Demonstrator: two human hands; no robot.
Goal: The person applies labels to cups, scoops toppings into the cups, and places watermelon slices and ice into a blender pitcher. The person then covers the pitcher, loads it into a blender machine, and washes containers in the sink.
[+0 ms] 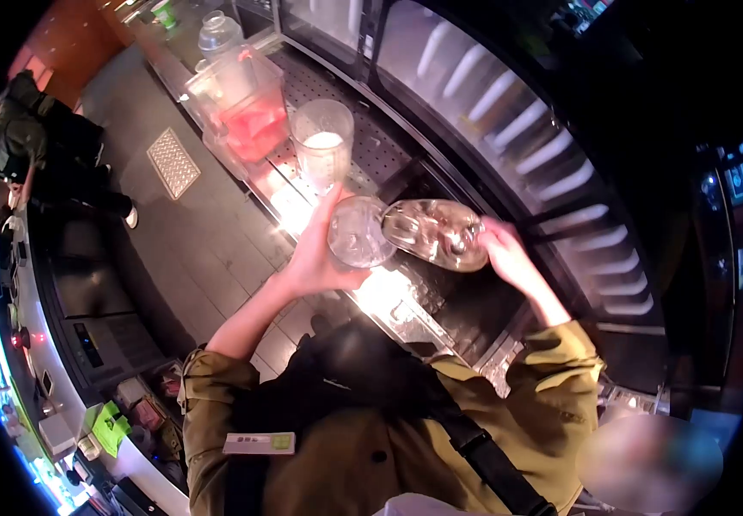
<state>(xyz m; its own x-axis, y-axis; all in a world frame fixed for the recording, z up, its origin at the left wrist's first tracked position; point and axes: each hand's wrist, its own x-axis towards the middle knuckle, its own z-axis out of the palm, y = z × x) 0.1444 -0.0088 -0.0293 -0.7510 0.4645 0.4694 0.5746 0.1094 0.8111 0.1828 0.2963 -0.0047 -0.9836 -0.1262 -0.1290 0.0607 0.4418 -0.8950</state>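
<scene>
My left hand [313, 258] is wrapped round a clear, round cup-like container [359, 234], whose open mouth faces up toward me. My right hand [505, 256] grips the far end of a clear, shiny vessel [436, 234], tipped on its side. That vessel's rim meets or overlaps the edge of the cup; whether they touch I cannot tell. Glare hides whether liquid is passing between them. Just beyond my left hand stands a tall clear measuring jug [323, 146] with something white in it. A dark sink or recess [466, 314] lies below my right hand.
Behind the jug is a clear square tub [238, 107] with pink-red contents, then another clear vessel [219, 34]. A perforated counter [371, 142] runs along a glass-fronted cabinet [517, 129]. At far left a person in dark clothes [40, 129] stands by another counter.
</scene>
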